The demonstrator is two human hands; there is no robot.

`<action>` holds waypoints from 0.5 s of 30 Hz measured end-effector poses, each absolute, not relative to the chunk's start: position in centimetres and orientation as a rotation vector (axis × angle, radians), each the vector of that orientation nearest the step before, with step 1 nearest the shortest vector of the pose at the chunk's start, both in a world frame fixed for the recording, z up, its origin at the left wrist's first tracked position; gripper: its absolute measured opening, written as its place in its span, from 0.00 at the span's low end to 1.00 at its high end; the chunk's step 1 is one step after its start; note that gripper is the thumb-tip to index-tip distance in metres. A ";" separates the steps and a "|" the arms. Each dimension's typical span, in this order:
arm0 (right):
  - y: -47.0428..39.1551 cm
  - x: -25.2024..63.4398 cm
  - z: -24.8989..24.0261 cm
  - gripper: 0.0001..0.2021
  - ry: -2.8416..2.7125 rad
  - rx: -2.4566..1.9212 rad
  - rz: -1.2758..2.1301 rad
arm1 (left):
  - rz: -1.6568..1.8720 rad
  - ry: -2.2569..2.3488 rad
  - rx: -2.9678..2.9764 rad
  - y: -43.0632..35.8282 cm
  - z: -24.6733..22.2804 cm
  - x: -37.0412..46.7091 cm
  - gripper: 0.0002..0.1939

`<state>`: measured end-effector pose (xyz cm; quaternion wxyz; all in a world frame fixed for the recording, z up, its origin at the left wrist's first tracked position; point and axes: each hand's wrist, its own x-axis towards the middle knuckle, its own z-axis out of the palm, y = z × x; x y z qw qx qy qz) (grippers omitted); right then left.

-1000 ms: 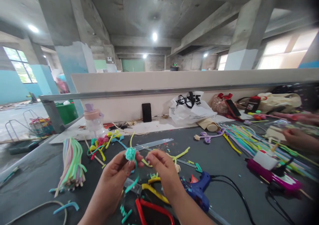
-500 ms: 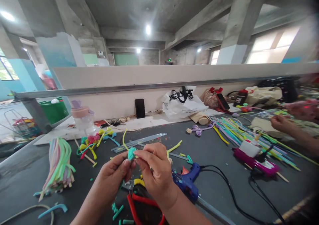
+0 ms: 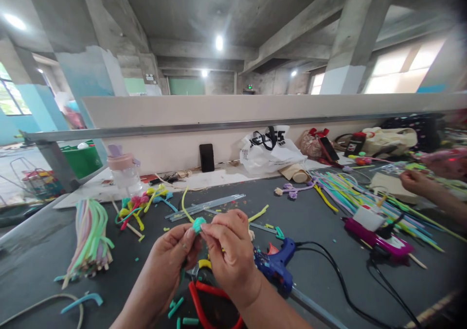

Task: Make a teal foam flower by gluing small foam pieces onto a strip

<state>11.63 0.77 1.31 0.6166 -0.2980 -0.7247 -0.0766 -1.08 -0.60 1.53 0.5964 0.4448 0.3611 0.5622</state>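
A small teal ball of wound pipe cleaner [image 3: 198, 225] is pinched between my two hands at the middle of the view. My left hand [image 3: 178, 249] grips it from the left, thumb and fingers closed around its lower side. From the right, the fingertips of my right hand [image 3: 229, 246] press together on its edge. Below my wrists lie red-handled pliers [image 3: 199, 303], partly covered by my right hand. A blue glue gun [image 3: 275, 265] rests just right of that hand, its black cord running right.
Left stand a bundle of pastel pipe cleaners [image 3: 89, 236] and a clear bottle [image 3: 124, 173]. Clear glue sticks [image 3: 209, 206] lie behind my hands. On the right are a purple power strip [image 3: 377, 239], loose pipe cleaners [image 3: 350, 193] and a co-worker's hand [image 3: 419, 183].
My hands and the teal ball have shifted slightly right in view, as has the whole scene. The ball looks turned a little between my fingers.
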 end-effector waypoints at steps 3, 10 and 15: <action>0.8 11.5 1.1 0.07 -1.644 -0.698 -0.203 | 1.295 0.846 1.045 -0.5 1.3 -1.0 0.14; 1.1 11.2 0.8 0.07 -1.590 -0.745 -0.204 | 1.302 0.881 1.043 -0.5 1.2 -0.8 0.15; 1.2 11.3 0.9 0.04 -1.593 -0.764 -0.180 | 1.305 0.881 1.044 -0.2 1.2 -0.9 0.16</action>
